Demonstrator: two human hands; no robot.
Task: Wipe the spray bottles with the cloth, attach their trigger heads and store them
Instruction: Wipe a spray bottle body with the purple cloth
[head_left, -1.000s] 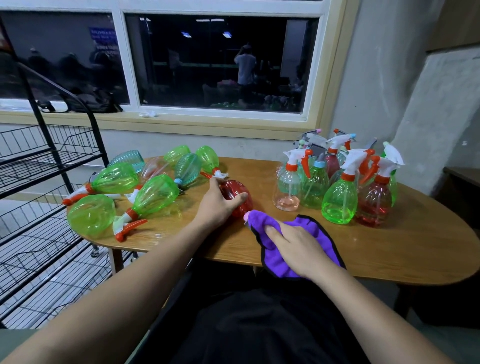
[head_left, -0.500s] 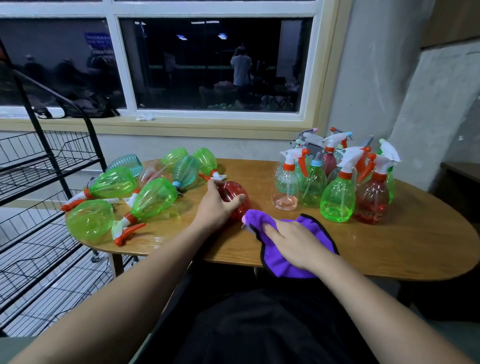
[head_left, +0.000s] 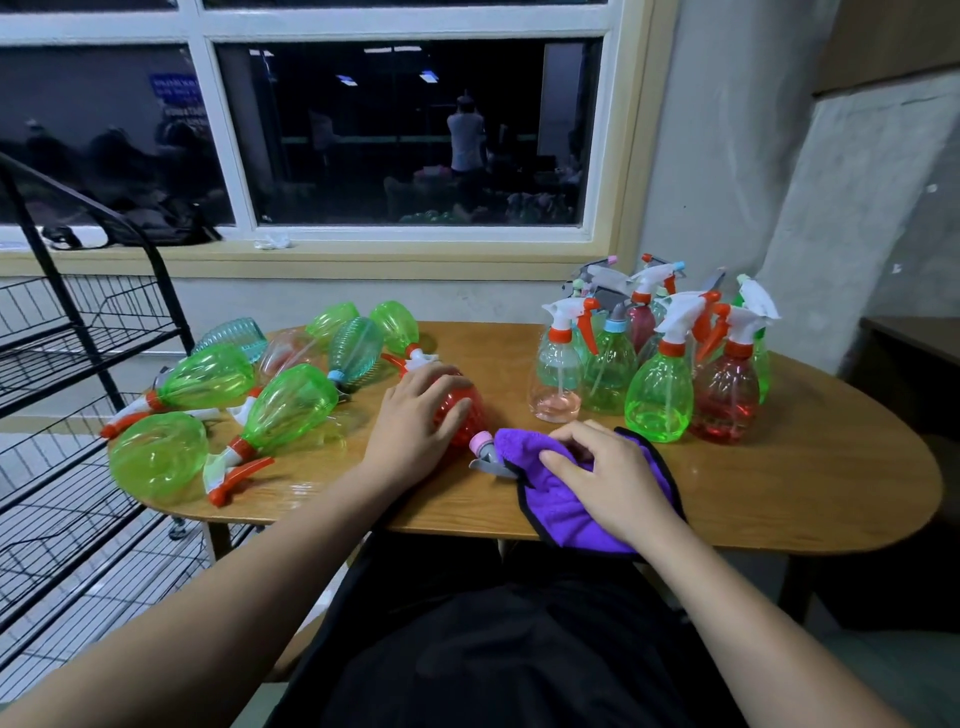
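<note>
Left hand: the left hand (head_left: 415, 415) lies palm down, fingers curled over the red bottle (head_left: 462, 410) lying on the worktop (head_left: 779, 467).
Right hand: the right hand (head_left: 613, 473) lies palm down, bent fingers pinching the purple cloth (head_left: 566, 509).

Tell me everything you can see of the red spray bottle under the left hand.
The red spray bottle is translucent red plastic with a rounded, textured body, lying on its side on the wooden table. The left hand grips its body from above, hiding much of it. At its near end, a grey trigger head with a pink nozzle tip points toward the person and meets the purple cloth held by the right hand.
</note>
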